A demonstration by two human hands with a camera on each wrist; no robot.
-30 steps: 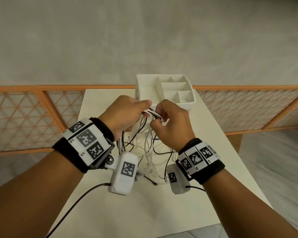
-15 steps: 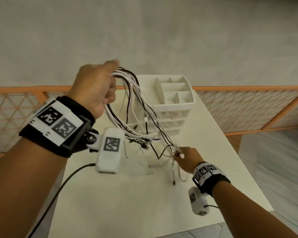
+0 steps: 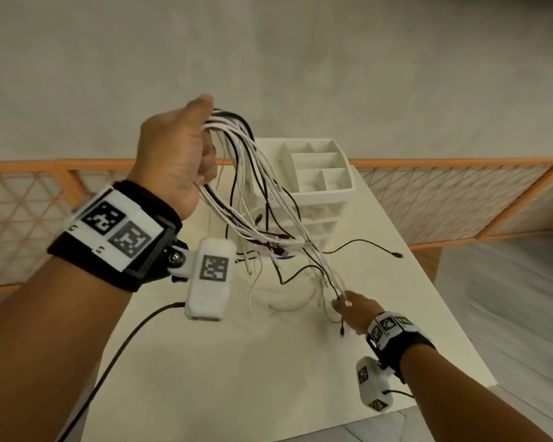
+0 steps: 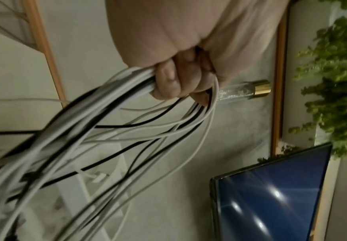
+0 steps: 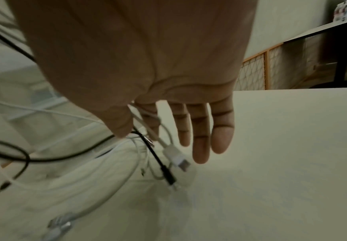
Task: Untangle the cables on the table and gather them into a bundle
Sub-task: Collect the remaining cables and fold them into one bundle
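Note:
My left hand (image 3: 201,148) is raised above the table and grips the looped top of a bunch of white and black cables (image 3: 253,186). In the left wrist view its fingers (image 4: 168,81) curl tightly round the cables (image 4: 106,130). The strands hang down and to the right, partly crossed. Low over the table, my right hand (image 3: 348,306) pinches a few cable ends between thumb and forefinger. The right wrist view shows a white plug (image 5: 175,156) and a black plug (image 5: 166,172) dangling below that hand (image 5: 139,128), its other fingers straight.
A white drawer organiser (image 3: 320,189) stands at the far end of the pale table (image 3: 237,378), right behind the hanging cables. One black cable end (image 3: 396,255) trails to the right on the table. An orange lattice fence (image 3: 460,199) runs behind. A dark screen (image 4: 271,195) shows in the left wrist view.
A second ago both hands met at the cables over the table. My left hand has lifted the bunch high, and my right hand has slid down the strands to their ends.

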